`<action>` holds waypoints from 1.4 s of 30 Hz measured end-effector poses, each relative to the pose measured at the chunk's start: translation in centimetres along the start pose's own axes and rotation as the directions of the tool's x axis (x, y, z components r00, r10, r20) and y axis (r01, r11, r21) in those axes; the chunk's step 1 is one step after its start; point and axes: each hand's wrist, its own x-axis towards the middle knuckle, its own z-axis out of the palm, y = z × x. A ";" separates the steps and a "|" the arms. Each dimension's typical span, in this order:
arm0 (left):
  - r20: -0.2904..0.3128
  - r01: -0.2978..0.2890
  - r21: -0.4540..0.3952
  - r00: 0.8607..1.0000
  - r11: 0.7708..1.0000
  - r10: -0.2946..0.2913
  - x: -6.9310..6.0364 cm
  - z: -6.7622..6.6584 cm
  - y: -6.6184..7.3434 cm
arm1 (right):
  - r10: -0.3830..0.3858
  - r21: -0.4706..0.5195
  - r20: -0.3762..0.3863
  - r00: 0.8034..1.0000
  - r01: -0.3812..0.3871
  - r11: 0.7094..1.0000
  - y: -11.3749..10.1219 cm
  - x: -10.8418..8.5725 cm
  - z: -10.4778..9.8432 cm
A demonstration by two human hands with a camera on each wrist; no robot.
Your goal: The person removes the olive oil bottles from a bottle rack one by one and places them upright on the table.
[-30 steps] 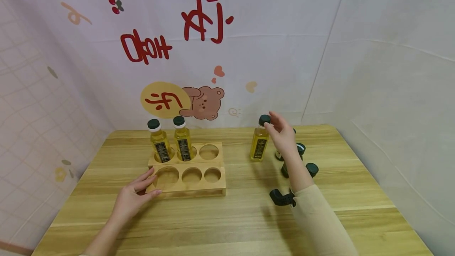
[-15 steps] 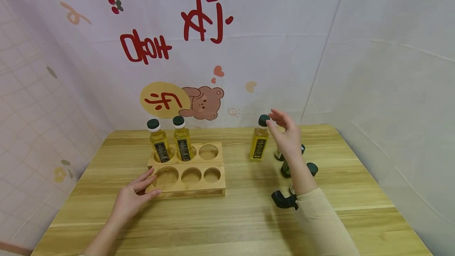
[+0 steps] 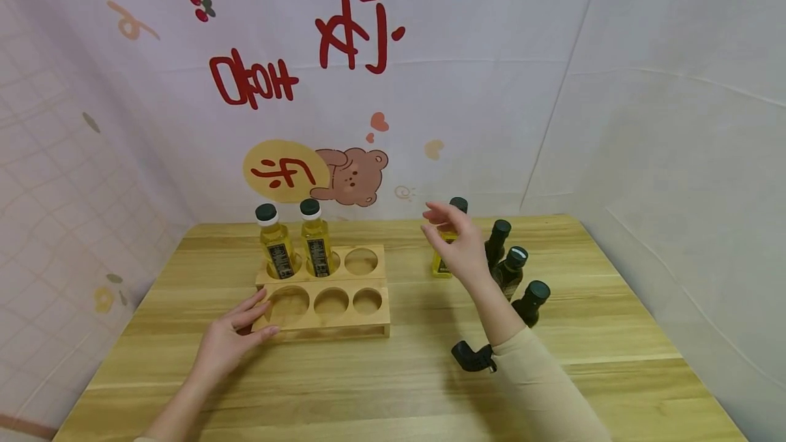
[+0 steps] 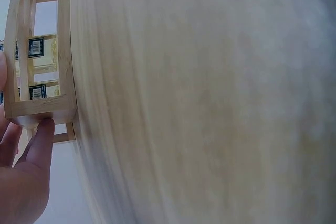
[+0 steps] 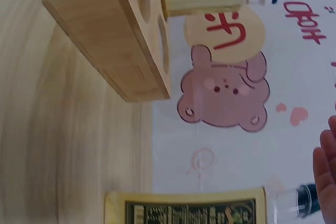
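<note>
The left hand (image 3: 226, 345) rests on the left end of a two-tier wooden rack (image 3: 325, 325), its fingers on the edge; the left wrist view shows its fingers against the rack's end (image 4: 44, 109). Two yellow oil bottles with dark green caps, one on the left (image 3: 279, 251) and one beside it (image 3: 316, 247), stand in the back row. The right hand (image 3: 457, 244) is raised with bent, parted fingers, holding nothing, in front of a third oil bottle (image 3: 439, 266) that it partly hides. In the right wrist view that bottle (image 5: 194, 211) is beside the hand (image 5: 326, 171).
Right of the right hand stand several dark bottles: one at the back (image 3: 496, 244), one in the middle (image 3: 511, 273) and one nearer (image 3: 531, 303). A black curved device (image 3: 473, 356) is by the right sleeve. A printed white curtain (image 3: 467, 87) hangs behind the table.
The right hand has moved left from beside the third bottle's cap to in front of that bottle, uncovering the dark bottles. The left hand and rack have stayed put.
</note>
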 end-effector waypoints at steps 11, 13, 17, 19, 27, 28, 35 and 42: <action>0.007 -0.006 -0.008 1.000 1.000 0.006 0.0 0.1 0.0 | 0.041 0.055 0.173 0.984 -0.051 0.997 -1.0 0.5 5.5; 0.005 -0.009 -0.012 1.000 1.000 0.009 0.0 0.1 0.0 | 0.048 0.068 0.202 0.978 -0.063 0.996 -1.2 0.9 6.4; 0.002 -0.009 -0.021 1.000 1.000 0.009 0.0 0.1 0.0 | 0.071 0.091 0.257 0.964 -0.097 0.991 -1.8 1.8 8.1; 0.003 -0.011 -0.019 1.000 1.000 0.011 0.0 0.1 0.0 | 0.084 0.092 0.280 0.956 -0.114 0.989 -2.1 2.3 8.9; 0.005 -0.020 -0.008 1.000 1.000 0.020 0.0 0.1 0.0 | 0.130 0.042 0.333 0.934 -0.153 0.987 -3.3 3.9 11.5; 0.006 -0.018 -0.008 1.000 1.000 0.018 0.0 0.0 0.0 | 0.139 0.038 0.339 0.930 -0.161 0.986 -3.5 4.1 11.8; 0.011 -0.004 -0.018 1.000 1.000 0.004 -0.1 -0.1 0.1 | 0.188 0.050 0.364 0.912 -0.221 0.974 -4.3 5.0 13.3; 0.004 -0.013 -0.020 1.000 1.000 0.013 -0.1 0.0 0.0 | 0.219 0.061 0.379 0.899 -0.260 0.964 -4.7 5.5 14.4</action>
